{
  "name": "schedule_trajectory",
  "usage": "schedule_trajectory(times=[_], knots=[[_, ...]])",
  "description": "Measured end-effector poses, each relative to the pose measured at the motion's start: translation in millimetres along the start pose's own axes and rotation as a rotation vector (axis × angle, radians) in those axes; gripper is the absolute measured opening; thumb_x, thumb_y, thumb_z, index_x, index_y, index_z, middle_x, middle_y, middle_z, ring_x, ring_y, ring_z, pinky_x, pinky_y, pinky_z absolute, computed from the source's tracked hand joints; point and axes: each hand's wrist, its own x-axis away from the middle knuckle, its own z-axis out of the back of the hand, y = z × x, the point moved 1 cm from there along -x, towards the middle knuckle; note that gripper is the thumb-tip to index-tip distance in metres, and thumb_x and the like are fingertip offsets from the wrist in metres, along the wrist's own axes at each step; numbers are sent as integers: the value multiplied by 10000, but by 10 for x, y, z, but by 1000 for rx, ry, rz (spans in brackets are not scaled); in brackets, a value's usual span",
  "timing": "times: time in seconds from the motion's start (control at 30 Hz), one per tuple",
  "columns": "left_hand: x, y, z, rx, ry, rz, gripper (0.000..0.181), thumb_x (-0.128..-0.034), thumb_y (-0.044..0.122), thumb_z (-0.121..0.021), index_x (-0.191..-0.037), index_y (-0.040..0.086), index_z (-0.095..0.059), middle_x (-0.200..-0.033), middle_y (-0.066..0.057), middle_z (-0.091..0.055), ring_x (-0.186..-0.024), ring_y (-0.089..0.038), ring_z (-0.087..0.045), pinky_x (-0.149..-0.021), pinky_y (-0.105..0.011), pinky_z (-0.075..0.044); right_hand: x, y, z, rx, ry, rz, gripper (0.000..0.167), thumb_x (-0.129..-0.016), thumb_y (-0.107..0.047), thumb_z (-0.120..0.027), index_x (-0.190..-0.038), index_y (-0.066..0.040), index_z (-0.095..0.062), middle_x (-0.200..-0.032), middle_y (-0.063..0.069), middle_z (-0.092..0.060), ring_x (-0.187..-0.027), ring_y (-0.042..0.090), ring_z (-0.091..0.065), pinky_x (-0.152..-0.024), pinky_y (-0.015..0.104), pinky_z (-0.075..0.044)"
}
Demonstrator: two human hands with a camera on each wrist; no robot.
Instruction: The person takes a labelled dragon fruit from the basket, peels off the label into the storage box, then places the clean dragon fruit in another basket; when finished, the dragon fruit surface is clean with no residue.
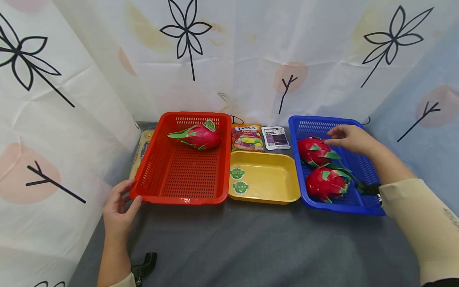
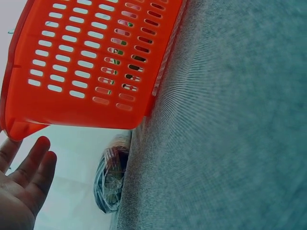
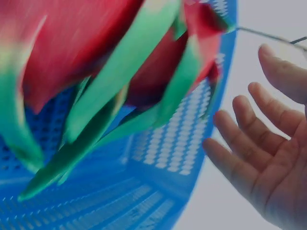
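My left hand (image 1: pixel 120 207) is at the near left corner of a red basket (image 1: pixel 181 200), thumb at the front rim. In the left wrist view, its visible fingers (image 2: pixel 38 167) are fairly straight and do not wrap the rim. One dragon fruit (image 1: pixel 201 136) lies at the back of that basket. Over the blue basket (image 1: pixel 362 203), my right hand (image 1: pixel 353 137) hovers with fingers spread, holding nothing. Just left of its fingertips is a dragon fruit (image 1: pixel 315 151). A second dragon fruit (image 1: pixel 327 184) lies in front of that one, inside the blue basket.
Between the baskets stands a yellow tray (image 1: pixel 276 177) with two green stickers. Behind it lie a FOX'S candy bag (image 1: pixel 247 138) and a white and purple packet (image 1: pixel 275 137). Another package (image 1: pixel 141 153) is left of the red basket. Patterned cloth (image 1: pixel 233 91) hangs behind.
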Motion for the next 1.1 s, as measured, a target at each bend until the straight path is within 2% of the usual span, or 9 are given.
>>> schedule_trajectory(times=[0.17, 0.37, 0.47, 0.6, 0.67, 0.7, 0.87, 1.03, 1.1], knots=[[5, -27, -23, 50, -5, -59, 539, -801, -199, -665, -1330, -137, -583, -1336, -271, -556, -1147, -238, -584, -911, -183, -512, 197, -285, -43, -34, 78, -5, 578, -1019, -411, -626, -1347, 59, -544, -1289, 324, -570, -1228, 502, -513, -985, 658, -457], [18, -74, -30, 65, 9, -97, 532, -799, -214, -659, -1321, -148, -581, -1347, -271, -554, -1150, -235, -582, -909, -183, -511, 502, -623, -180, -133, 187, 32, 533, -1025, -396, -617, -1375, 2, -559, -1297, 265, -597, -1219, 441, -538, -970, 641, -484], [24, -58, -22, 56, 23, -108, 513, -804, -224, -645, -1309, -166, -578, -1343, -231, -578, -1156, -241, -576, -910, -184, -509, 631, -802, -284, -191, 233, 55, 496, -1026, -372, -624, -1371, -20, -571, -1301, 228, -607, -1208, 406, -550, -893, 391, -575], [47, -60, -6, 13, 23, -94, 511, -812, -216, -643, -1316, -160, -581, -1380, -208, -576, -1204, -223, -556, -920, -172, -498, 781, -1074, -463, -260, 263, 92, 442, -1026, -339, -634, -1348, -40, -588, -1266, 186, -624, -1187, 380, -572, -923, 387, -562], [60, -70, 4, -16, 9, -73, 524, -819, -197, -651, -1335, -136, -586, -1415, -218, -556, -1242, -204, -540, -923, -165, -493, 824, -1227, -561, -278, 261, 117, 423, -1028, -327, -634, -1340, -45, -594, -1247, 174, -631, -1177, 375, -588, -976, 550, -521], [65, -95, 8, -23, 6, -68, 530, -820, -190, -653, -1342, -128, -587, -1429, -242, -539, -1259, -199, -532, -922, -161, -491, 834, -1302, -612, -292, 260, 139, 399, -1029, -301, -638, -1329, -42, -599, -1235, 170, -634, -1167, 367, -597, -994, 609, -486], [91, 23, -29, -49, 2, -68, 523, -839, -158, -640, -1358, -119, -582, -1449, -262, -524, -1286, -178, -518, -908, -153, -489, 781, -1659, -847, -362, 229, 225, 346, -999, -200, -688, -1292, -27, -622, -1236, 172, -637, -1182, 336, -600, -1006, 554, -500], [97, 192, -100, -29, 7, -112, 496, -847, -145, -631, -1340, -144, -578, -1440, -213, -552, -1273, -183, -525, -894, -144, -489, 602, -1948, -1034, -427, 180, 301, 322, -978, -168, -712, -1262, -32, -643, -1231, 143, -648, -1181, 303, -619, -1010, 515, -509], [93, 205, -116, -25, 10, -120, 496, -841, -147, -635, -1334, -146, -582, -1427, -252, -549, -1273, -184, -526, -893, -137, -486, 489, -2055, -1090, -438, 155, 333, 317, -976, -180, -716, -1253, -42, -651, -1220, 118, -657, -1157, 280, -628, -992, 492, -527]])
